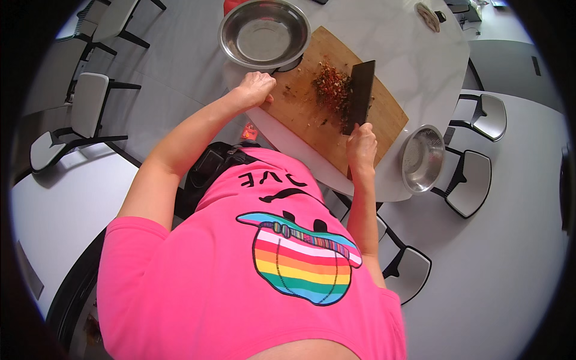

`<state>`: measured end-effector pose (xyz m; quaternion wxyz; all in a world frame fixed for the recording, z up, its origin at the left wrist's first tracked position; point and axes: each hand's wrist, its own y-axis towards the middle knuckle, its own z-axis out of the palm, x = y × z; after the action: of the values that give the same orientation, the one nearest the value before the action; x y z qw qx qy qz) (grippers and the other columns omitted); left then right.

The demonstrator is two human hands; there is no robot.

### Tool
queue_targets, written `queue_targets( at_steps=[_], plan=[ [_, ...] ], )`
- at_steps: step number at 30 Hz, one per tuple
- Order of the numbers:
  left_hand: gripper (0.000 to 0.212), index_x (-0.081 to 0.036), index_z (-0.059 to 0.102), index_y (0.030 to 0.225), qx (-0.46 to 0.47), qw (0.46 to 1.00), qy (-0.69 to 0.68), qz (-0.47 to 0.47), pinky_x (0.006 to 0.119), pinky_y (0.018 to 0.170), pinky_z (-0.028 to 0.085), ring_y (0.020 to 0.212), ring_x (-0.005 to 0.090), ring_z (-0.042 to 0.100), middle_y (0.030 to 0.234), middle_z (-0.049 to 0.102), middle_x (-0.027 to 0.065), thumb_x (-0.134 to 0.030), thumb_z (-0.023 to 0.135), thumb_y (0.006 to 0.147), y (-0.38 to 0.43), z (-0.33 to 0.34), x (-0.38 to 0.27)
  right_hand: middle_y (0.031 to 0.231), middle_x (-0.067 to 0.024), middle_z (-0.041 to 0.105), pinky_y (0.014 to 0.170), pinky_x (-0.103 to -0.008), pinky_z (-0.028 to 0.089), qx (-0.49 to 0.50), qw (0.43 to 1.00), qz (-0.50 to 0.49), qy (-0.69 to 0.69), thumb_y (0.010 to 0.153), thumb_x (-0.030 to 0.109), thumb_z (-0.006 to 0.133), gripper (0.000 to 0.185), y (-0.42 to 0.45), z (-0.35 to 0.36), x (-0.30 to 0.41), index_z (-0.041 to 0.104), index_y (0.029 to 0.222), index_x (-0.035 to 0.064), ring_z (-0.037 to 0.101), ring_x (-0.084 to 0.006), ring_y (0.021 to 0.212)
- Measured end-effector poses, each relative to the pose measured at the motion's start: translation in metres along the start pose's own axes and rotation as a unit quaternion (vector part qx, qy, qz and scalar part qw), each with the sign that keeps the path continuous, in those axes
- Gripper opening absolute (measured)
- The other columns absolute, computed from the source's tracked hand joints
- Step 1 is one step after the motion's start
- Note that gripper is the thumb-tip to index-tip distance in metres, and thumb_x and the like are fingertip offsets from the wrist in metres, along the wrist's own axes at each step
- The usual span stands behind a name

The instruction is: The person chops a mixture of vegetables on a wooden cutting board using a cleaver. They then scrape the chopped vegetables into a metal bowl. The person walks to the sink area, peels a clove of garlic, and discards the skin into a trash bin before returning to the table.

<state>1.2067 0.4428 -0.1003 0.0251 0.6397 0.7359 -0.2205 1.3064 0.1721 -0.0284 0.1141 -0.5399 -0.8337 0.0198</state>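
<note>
My right hand (362,143) grips the handle of a cleaver (361,92), whose broad dark blade stands on the board along the right side of a heap of chopped red and dark food (331,86). Under it lies a wooden cutting board (389,118), set at an angle near the rounded table edge. My left hand (257,88) is curled around the board's left edge, thumb side on the wood. Small bits of food are scattered over the board around the heap.
A wide stainless steel bowl (264,36) stands beyond my left hand, partly above a black object (289,64). At the right table edge sits a perforated metal colander (422,159). A beige cloth (427,17) lies on the far marble-patterned table (418,63). White chairs (470,182) surround it.
</note>
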Motion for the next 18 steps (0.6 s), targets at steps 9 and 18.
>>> queue_targets(
  at_steps=[9,18],
  plan=[
    [0.026,-0.001,0.055,0.065,-0.037,0.999,0.007,0.019,0.043,0.058,0.047,0.073,0.0363,0.061,0.072,0.06,0.0185,-0.02,0.072,0.069,0.0,-0.001,0.0,0.076,-0.0268,0.061,0.063,-0.0502,0.049,-0.033,0.999,-0.007,0.013,0.088,0.016,0.049,0.021,0.003,-0.006,0.004,0.053,0.077,-0.0025,0.06,-0.0434,0.075],
    [0.023,-0.002,0.055,0.064,-0.004,1.0,-0.03,-0.005,0.043,0.059,0.048,0.073,0.0356,0.061,0.073,0.06,0.0189,-0.017,0.071,0.068,0.004,0.012,0.01,0.078,-0.0267,0.061,0.059,-0.0481,0.05,0.072,0.995,-0.008,0.065,0.089,0.018,0.048,0.024,0.042,-0.036,0.021,0.055,0.08,-0.0033,0.062,-0.0407,0.073]
  ],
)
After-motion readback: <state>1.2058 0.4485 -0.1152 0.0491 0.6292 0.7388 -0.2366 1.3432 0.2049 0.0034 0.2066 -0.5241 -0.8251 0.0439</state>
